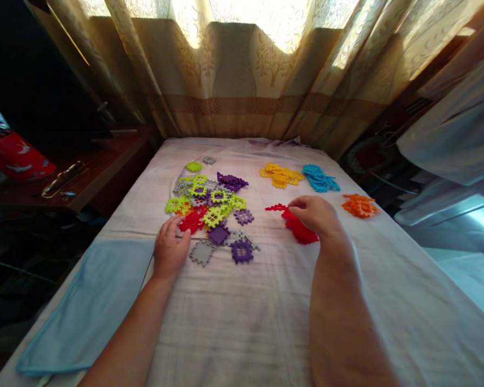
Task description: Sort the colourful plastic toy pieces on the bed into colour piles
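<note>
Pinched between the thumb and fingers of my right hand (314, 214) is a flat red interlocking tile (277, 207) with notched edges. It is held just above a small heap of red tiles (300, 228), which my hand partly hides. My left hand (171, 246) rests at the near left edge of a mixed pile, fingers apart. Its fingertips are at red tiles (193, 219) there. Lime green tiles (213, 216), purple tiles (218, 234) and grey tiles (202, 252) lie jumbled about them, some with window-like openings.
Separate heaps of yellow tiles (281, 175), blue tiles (320, 178) and orange tiles (360, 206) lie at the right and back. A light blue cloth (92, 301) covers the left edge of the sheeted surface (234, 328). Curtains (242, 80) hang behind; a wooden desk (121, 150) stands left.
</note>
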`<act>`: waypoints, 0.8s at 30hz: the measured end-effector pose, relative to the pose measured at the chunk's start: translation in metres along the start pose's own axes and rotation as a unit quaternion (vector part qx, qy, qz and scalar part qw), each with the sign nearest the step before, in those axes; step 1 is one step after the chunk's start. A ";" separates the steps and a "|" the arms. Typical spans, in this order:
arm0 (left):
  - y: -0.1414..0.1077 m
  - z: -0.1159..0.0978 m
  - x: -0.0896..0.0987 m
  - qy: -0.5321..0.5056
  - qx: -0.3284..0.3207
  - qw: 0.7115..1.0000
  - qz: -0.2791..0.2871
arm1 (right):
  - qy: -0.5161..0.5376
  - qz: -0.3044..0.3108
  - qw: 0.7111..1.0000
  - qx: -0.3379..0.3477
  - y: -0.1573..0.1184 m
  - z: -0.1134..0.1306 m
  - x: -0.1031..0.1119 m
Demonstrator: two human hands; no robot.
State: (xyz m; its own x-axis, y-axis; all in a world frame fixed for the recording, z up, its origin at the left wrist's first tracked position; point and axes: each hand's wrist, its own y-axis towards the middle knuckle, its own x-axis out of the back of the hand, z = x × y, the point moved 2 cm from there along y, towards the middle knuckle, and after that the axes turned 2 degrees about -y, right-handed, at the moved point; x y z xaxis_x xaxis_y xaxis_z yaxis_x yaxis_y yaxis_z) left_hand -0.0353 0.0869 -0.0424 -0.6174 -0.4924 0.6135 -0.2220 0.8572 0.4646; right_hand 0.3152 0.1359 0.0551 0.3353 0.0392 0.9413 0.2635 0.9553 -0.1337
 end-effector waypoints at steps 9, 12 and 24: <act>-0.002 -0.002 0.000 0.000 0.011 1.000 0.014 | -0.028 -0.045 0.998 0.030 -0.004 0.010 -0.001; -0.002 -0.002 0.000 -0.019 0.021 0.999 0.018 | -0.017 -0.045 0.993 0.107 -0.012 0.038 -0.014; -0.001 0.007 0.000 -0.176 0.101 0.978 -0.045 | 0.027 -0.016 0.936 0.349 -0.057 0.125 -0.075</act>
State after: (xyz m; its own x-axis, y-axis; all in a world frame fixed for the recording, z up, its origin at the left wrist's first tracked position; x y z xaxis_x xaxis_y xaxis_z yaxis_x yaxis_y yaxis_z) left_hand -0.0404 0.0872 -0.0466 -0.8021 -0.5161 0.3005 -0.4112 0.8422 0.3487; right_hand 0.1621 0.1149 0.0311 0.3881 0.0098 0.9216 -0.3755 0.9149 0.1484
